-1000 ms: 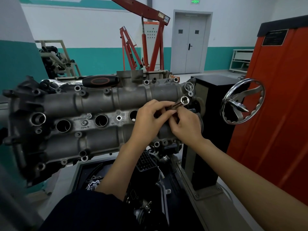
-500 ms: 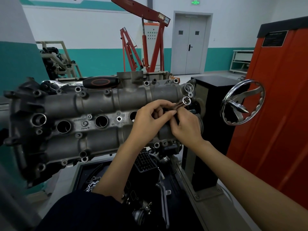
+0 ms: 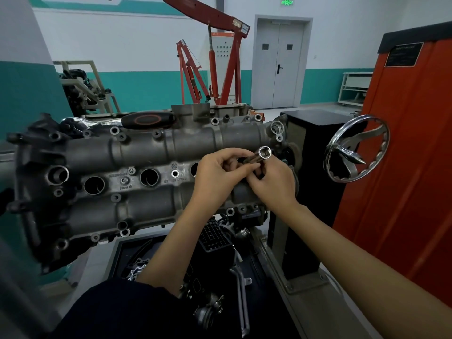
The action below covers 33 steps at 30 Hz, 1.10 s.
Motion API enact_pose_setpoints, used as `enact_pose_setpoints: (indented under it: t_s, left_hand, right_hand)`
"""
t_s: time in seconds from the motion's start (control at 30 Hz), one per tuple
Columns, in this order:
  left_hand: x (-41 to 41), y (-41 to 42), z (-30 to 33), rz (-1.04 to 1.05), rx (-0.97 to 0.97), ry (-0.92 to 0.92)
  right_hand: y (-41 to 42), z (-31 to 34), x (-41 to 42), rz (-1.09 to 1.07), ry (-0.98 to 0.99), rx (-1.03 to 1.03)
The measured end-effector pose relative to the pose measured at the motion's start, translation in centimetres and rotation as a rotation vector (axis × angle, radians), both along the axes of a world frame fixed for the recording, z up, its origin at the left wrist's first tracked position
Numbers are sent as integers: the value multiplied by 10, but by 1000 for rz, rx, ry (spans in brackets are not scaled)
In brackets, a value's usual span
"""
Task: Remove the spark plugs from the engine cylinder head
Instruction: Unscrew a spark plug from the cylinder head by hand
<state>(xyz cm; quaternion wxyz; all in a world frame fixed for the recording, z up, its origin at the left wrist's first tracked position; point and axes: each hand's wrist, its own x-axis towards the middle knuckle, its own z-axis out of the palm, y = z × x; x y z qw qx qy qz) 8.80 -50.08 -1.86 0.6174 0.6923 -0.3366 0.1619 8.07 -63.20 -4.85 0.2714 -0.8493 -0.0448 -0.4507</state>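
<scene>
Socket (image 3: 264, 152) now raised, shank hand-hidden

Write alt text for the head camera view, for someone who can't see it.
Both hands, left hand and right hand, hold a socket in front of a grey cylinder head on a stand. A black-handled tool lies on top; a handwheel is at right.
</scene>
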Motion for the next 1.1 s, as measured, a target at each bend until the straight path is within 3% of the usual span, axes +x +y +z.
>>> enact_pose_setpoints:
  t_s: [0.33,0.5,0.67,1.1]
  left_hand:
    - [-1,1,-3,18,109,-91]
    - [-1,-4,-4,62,25,-78]
    - [-2,-7,-5,83,-30,-28]
    - [-2,-6,-8,110,54,-90]
  right_hand:
    - [0,0,-5,63,-81,-61]
    - [1,1,-7,59,-105,-75]
    - [0,1,-4,46,-4,21]
    - [1,2,-7,58,-194,-164]
